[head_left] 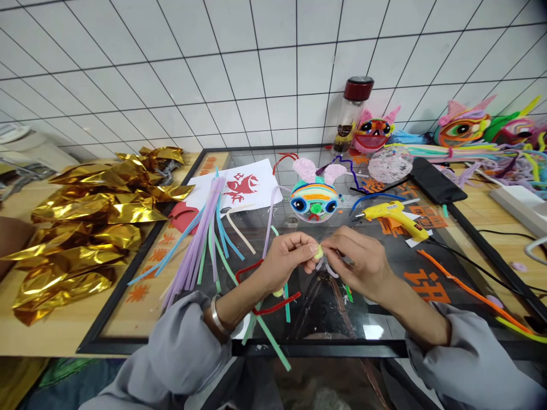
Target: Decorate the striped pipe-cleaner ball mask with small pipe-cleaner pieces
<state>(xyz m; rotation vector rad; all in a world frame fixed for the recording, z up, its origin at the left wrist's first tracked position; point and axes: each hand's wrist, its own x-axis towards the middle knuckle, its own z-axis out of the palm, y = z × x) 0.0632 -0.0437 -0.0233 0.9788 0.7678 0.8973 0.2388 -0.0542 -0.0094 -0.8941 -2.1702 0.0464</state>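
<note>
Evidently a pale-yellow pipe-cleaner coil [317,251], at six o'clock from the striped pipe-cleaner head [314,200], is pinched tight between left hand [284,256] and right hand [359,262], seemingly mid-winding; steady fingertip pressure is called for.

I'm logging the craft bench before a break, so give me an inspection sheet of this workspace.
Surface: glass-topped table with black frame, on a wooden bench.
Job's things: pale yellow pipe-cleaner coil; striped ball face behind it.
Clutter: loose pipe cleaners, yellow glue gun, gold foil, red paper-cut sheet.
Grips: left hand and right hand both pinch the coil.
Cables: black glue gun cable runs right.
Surroundings: white tiled wall, finished masks, bottle.
</note>
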